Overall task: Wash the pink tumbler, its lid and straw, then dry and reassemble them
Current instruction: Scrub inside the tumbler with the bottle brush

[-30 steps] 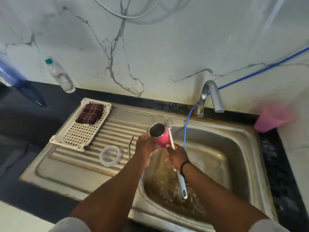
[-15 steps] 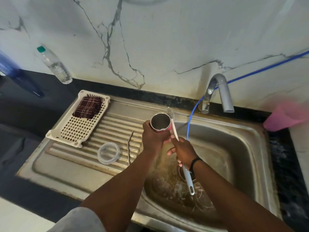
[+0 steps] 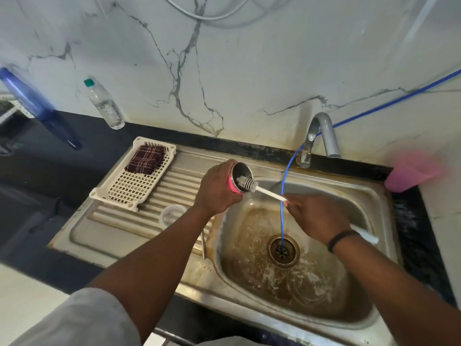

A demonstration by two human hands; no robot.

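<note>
My left hand (image 3: 217, 191) grips the pink tumbler (image 3: 240, 176) over the sink's left rim, tipped sideways with its steel mouth facing right. My right hand (image 3: 314, 216) holds a white bottle brush (image 3: 268, 192) by the handle; its bristle head sits at the tumbler's mouth, partly inside. The clear round lid (image 3: 172, 216) lies on the ribbed drainboard, partly behind my left forearm. The metal straw (image 3: 203, 248) lies beside it, mostly hidden by that arm.
A steel sink basin (image 3: 374, 258) with a drain (image 3: 283, 250); a blue hose (image 3: 282, 208) runs into the drain. Tap (image 3: 321, 136) at the back. A white drying rack (image 3: 132, 186) holds a checked cloth (image 3: 146, 159). Pink cup (image 3: 411, 173) right, water bottle (image 3: 103, 103) left.
The tumbler has tipped from mouth-up to mouth-sideways. My right hand has moved right and swung the brush from upright beside the tumbler to nearly level, head entering the mouth.
</note>
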